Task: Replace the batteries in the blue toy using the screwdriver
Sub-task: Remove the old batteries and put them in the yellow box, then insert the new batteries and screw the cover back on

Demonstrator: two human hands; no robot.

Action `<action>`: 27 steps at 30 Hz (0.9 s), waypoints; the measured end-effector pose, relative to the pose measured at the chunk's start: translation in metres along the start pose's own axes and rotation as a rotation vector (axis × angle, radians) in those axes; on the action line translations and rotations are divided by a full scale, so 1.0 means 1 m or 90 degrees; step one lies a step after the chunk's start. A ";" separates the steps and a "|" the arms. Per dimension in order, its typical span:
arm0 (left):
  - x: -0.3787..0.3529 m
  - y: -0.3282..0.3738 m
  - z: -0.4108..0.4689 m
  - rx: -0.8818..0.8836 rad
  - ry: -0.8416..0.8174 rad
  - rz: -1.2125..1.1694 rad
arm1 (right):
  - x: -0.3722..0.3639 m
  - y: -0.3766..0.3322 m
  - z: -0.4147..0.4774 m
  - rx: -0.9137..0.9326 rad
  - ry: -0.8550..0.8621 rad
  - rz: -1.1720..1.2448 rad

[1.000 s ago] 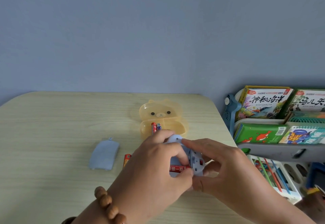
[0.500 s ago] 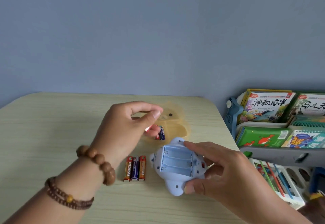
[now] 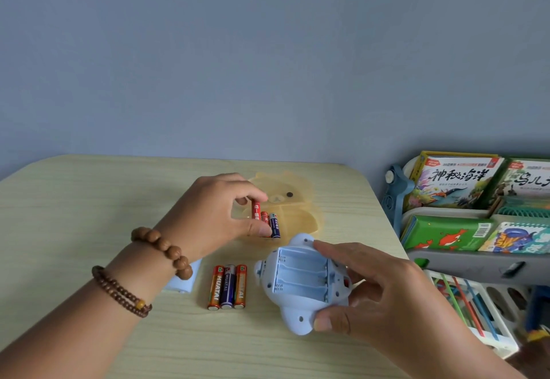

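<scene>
The left hand (image 3: 208, 220) had dropped into the case (image 3: 300, 197), pinching a battery (image 3: 256, 210), likely light and slick; the right hand (image 3: 387, 298) gripped the rigid toy (image 3: 297, 286) by its rim near the table's (image 3: 89, 200) right edge.

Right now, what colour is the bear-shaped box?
See-through yellow; the bear-shaped box shows best in the head view.

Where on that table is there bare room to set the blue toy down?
Free: the table left of the left forearm, and the near strip below the three loose batteries. Crowded: the middle, where the left hand pinches a red battery in the yellow bear box, beside the blue toy the right hand grips.
</scene>
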State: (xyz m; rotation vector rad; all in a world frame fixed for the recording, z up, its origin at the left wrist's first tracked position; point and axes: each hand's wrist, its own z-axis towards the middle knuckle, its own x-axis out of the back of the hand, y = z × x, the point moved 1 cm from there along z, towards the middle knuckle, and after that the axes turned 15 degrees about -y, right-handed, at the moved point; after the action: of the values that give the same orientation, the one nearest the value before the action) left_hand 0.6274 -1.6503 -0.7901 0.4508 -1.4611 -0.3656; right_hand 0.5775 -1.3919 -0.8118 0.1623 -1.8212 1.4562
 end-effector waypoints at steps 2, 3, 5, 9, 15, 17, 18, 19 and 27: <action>-0.003 -0.002 0.003 0.003 -0.021 0.026 | 0.000 0.001 0.000 0.000 -0.001 -0.003; -0.004 -0.005 0.004 0.003 -0.029 0.025 | 0.000 0.001 0.000 -0.003 -0.002 -0.004; -0.006 -0.008 0.005 0.001 -0.051 0.023 | 0.001 0.002 0.000 -0.007 -0.003 -0.001; -0.008 -0.015 0.004 -0.011 -0.090 0.004 | 0.000 0.004 0.000 -0.006 -0.004 0.006; 0.002 -0.014 -0.011 -0.040 -0.071 0.018 | 0.000 0.005 -0.001 -0.006 0.001 0.015; 0.016 -0.011 -0.028 -0.033 -0.084 0.051 | -0.001 0.004 -0.001 -0.006 -0.003 0.019; 0.021 -0.010 -0.037 -0.018 -0.113 0.060 | -0.001 0.005 -0.001 -0.007 -0.002 0.019; 0.024 -0.010 -0.046 0.000 -0.151 0.064 | -0.001 0.005 -0.001 -0.008 0.000 0.017; 0.007 -0.010 -0.067 0.025 -0.233 0.169 | -0.002 0.003 -0.003 -0.016 0.005 0.021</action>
State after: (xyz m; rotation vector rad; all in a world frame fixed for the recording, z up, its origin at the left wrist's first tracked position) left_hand 0.6947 -1.6577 -0.7929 0.2220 -1.8617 -0.2134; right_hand 0.5785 -1.3894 -0.8150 0.1157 -1.8426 1.4543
